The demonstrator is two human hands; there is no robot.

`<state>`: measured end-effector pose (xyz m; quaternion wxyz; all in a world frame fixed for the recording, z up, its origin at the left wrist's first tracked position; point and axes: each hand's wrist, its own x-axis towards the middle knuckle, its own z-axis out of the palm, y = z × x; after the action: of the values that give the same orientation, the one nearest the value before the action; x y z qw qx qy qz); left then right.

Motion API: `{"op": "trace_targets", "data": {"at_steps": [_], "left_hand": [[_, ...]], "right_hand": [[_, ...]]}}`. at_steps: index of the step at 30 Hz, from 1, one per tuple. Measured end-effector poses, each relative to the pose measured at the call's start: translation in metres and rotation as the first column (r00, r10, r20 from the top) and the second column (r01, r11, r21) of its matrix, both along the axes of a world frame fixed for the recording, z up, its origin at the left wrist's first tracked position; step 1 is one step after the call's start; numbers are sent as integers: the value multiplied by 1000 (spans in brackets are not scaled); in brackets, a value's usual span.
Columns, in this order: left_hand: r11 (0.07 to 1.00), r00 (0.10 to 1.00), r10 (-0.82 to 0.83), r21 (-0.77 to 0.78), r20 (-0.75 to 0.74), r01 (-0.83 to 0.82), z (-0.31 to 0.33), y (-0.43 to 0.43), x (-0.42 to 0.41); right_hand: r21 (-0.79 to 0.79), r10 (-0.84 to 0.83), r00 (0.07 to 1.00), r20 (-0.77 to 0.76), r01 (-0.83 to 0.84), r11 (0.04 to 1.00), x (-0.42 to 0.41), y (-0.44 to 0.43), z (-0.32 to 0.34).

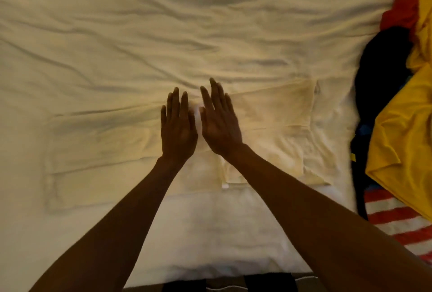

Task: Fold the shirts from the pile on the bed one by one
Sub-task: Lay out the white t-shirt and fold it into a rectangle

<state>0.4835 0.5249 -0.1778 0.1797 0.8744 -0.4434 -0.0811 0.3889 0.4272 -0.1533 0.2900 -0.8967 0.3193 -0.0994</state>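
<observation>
A pale cream shirt (98,149) lies flat across the bed, partly folded, its colour close to that of the sheet. My left hand (178,125) and my right hand (219,121) lie side by side on its middle, fingers straight and pointing away from me, palms down on the cloth. Neither hand grips anything. A folded flap of the shirt (275,132) lies to the right of my right hand. The pile of shirts (397,114) sits at the right edge: yellow, black, red, and a red-and-white striped one (392,217).
The wrinkled cream bed sheet (187,23) fills the far half of the view. The bed's near edge (210,277) runs along the bottom, with dark floor just below it.
</observation>
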Motion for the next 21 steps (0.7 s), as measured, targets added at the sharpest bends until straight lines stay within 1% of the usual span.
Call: {"op": "trace_targets", "data": {"at_steps": [2,3,4,6,8,11,13,15,16,17,19,21], "left_hand": [[994,1000,-5,108,12,3,-8,25,26],[987,1000,-17,160,19,14,-12,39,40],[979,998,-45,201,34,38,-15,55,55],[961,987,-139,251,85,114,-20,84,86],[952,972,-187,271,144,143,-20,108,112],[955,972,-137,287,193,77,-19,138,145],[961,976,-76,278,206,16,-18,157,165],[960,976,-44,280,212,-18,-16,173,180],[959,977,-32,280,213,-30,-16,179,187],[959,977,-14,278,211,-46,-15,185,193],[956,981,38,278,192,-92,-14,195,204],[948,981,98,283,165,-142,-13,207,216]], "right_hand": [[105,-36,999,7,35,994,22,27,-11],[142,-92,996,-9,93,986,29,36,-18],[142,-148,988,-34,152,978,33,42,-28],[49,-197,976,-93,202,978,36,48,-43],[-47,-187,970,-154,182,982,36,49,-50],[-85,-207,945,-252,191,978,44,53,-50],[-118,-272,911,-310,246,962,56,62,-48],[-148,-315,889,-333,280,948,70,73,-43],[-163,-305,896,-322,265,950,78,80,-39],[-172,-258,918,-303,213,962,86,88,-35],[-149,-49,967,-250,12,989,105,111,-29],[-90,144,968,-206,-165,982,123,137,-29]]}}
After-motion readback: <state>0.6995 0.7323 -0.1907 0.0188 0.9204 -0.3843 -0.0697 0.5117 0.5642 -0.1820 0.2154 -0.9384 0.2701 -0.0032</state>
